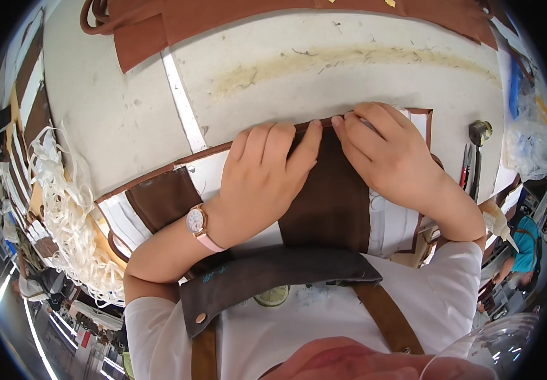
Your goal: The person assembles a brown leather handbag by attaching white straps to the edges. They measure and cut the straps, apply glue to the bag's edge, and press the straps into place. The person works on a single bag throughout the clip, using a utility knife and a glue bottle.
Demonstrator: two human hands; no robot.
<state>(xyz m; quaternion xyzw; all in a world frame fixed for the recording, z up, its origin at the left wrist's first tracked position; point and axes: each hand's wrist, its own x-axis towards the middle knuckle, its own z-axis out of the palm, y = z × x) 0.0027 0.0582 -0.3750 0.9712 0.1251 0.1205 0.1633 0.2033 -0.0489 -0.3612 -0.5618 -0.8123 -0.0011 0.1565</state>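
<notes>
- Brown-and-white leather panel [330,196], lying on the table right in front of the wearer, its near side partly hidden behind the turned-down top of a dark apron [273,269]. White sections alternate with dark brown ones.
- Left hand [266,166], with a pink-strapped wristwatch [196,221] on its wrist, lies palm down across the panel, fingers reaching to the far edge, index fingertip resting on it.
- Right hand [384,147] bends over the same edge, thumb and fingertips gathered there as if pinching; something small and grey shows between the fingers, too hidden to name. The two hands are just apart, fingertips nearly meeting.
- Reddish-brown edging [209,152] runs along the panel's far side, under the fingertips. For a neat edge, short, even presses seem best, the left hand steadying the panel while the right smooths out any pucker.
- To the left, a tangled heap of thin white strips [64,215]. To the right, a round-headed tool [480,132] with a dark shaft, near a slim red-and-dark tool [465,166]. Keeping both off the panel looks wise.
- Beyond the panel, the pale worktable [121,120], smeared yellowish and scattered with thread bits.
- Farthest across it, a reddish-brown leather piece [143,38] with a looped strap.
</notes>
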